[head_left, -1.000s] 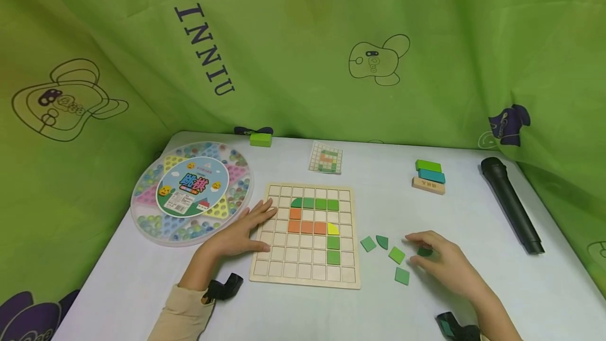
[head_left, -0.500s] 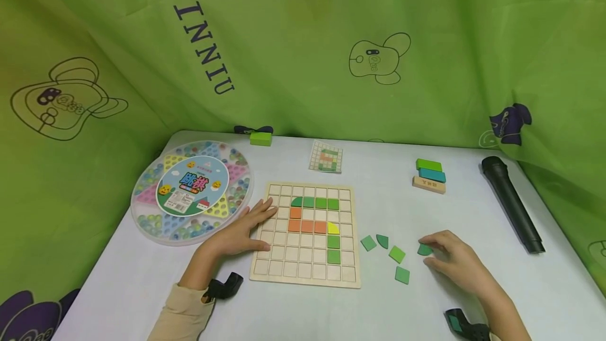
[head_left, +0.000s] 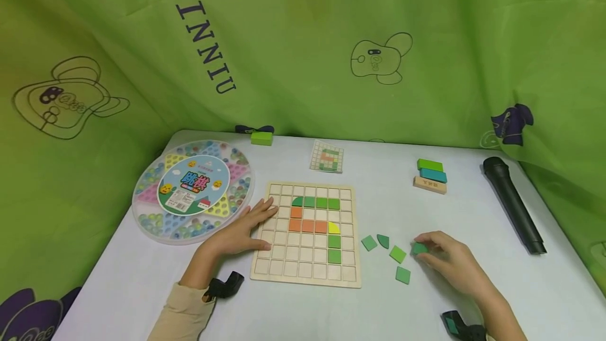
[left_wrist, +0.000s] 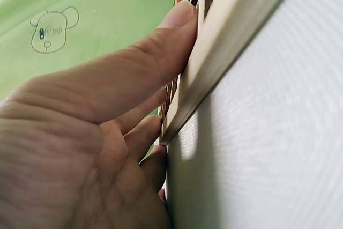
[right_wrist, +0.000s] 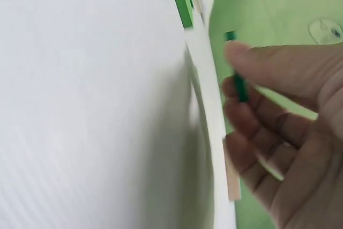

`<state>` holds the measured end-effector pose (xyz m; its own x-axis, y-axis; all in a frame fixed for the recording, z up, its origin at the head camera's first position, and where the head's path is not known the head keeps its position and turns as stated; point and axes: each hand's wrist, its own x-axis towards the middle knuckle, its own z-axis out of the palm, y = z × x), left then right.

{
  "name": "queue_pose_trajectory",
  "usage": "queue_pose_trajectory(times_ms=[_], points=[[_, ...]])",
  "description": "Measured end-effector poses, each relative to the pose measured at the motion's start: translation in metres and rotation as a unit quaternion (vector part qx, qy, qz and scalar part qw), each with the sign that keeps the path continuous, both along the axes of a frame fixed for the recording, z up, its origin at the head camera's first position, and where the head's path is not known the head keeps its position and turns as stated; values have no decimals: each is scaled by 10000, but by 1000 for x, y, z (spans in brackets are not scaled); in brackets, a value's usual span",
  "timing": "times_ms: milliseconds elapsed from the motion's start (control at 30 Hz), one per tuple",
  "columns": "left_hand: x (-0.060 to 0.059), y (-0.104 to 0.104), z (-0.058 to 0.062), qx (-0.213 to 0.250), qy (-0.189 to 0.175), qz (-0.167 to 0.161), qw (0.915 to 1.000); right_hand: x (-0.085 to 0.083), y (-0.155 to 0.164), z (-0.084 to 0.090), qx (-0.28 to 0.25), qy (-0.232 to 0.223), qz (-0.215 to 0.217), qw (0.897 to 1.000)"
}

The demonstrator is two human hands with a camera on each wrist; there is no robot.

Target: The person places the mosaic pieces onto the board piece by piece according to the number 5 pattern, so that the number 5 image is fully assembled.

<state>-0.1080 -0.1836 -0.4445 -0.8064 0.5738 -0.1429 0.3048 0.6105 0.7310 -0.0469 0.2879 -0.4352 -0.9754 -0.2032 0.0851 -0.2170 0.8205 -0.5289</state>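
Plainly, we see the right hand off the right edge of the board, its thumb and fingers drawn almost together on a green piece, pinched thinly between them and partly hidden; from the right wrist it looks raised off the desk. We see the left hand with fingers spread and fairly straight, gripping nothing, fingertips and thumb resting on the left border of the wooden grid board; the round game box sits close on that side, so that hand has little room outward, and we cannot tell whether it touches the box. Between the board's right edge and the held piece we count four loose pieces: a green square, a dark green quarter-round, a brighter square just beside the right hand, and a lower square; wider room lies rightward, white desk stretching to the black microphone; beyond the board's far edge we find a pattern card, short of the green cloth.
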Motion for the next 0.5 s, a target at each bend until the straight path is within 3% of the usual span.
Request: queue_pose_trajectory(times_ms=[200,500], points=[[0,1,-1,5,-19,-13,10000,5,-26,5,-357,-189,283,9988],[-1,0,0,18,-74,11,10000,6,-80,0,-955,-489,1473,9833]])
